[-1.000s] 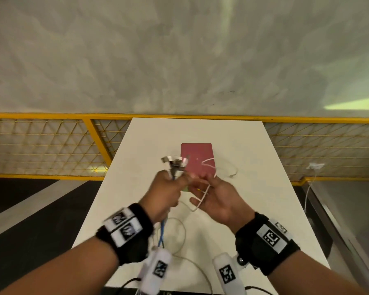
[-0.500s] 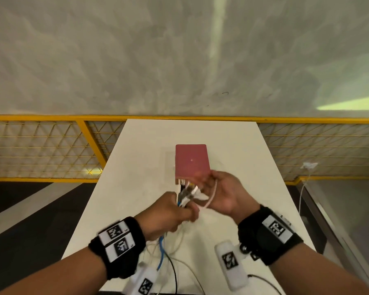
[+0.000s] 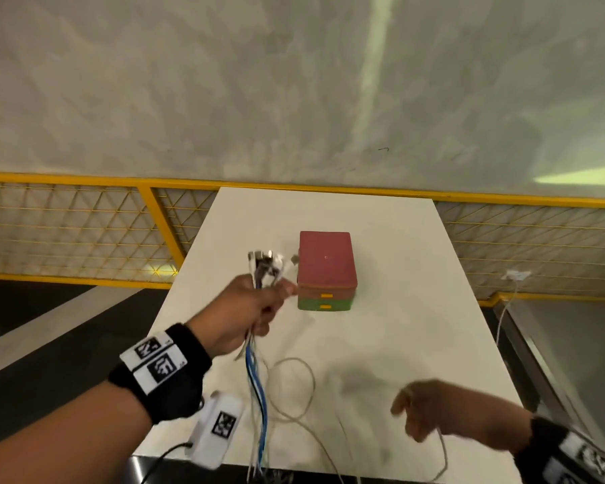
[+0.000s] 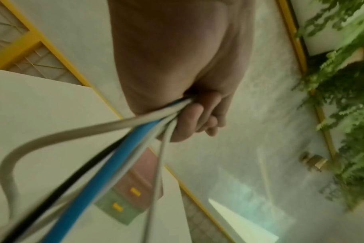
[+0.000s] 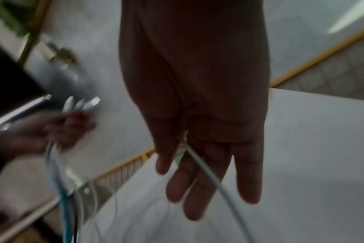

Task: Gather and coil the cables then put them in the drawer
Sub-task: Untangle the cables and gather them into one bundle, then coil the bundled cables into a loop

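The right hand (image 3: 421, 410) has dropped away from the left hand (image 3: 245, 309), now low over the worktop (image 3: 399, 274). Only the right wrist view shows one thin white cable (image 5: 208, 171) running between its straight fingers. The left hand grips the cable bundle (image 3: 257, 389) (plugs up). Both drawers of the drawer box (image 3: 325, 270) are closed.

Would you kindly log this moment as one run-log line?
left hand: grips cable bundle | right hand: white cable between straight fingers | drawer box: closed
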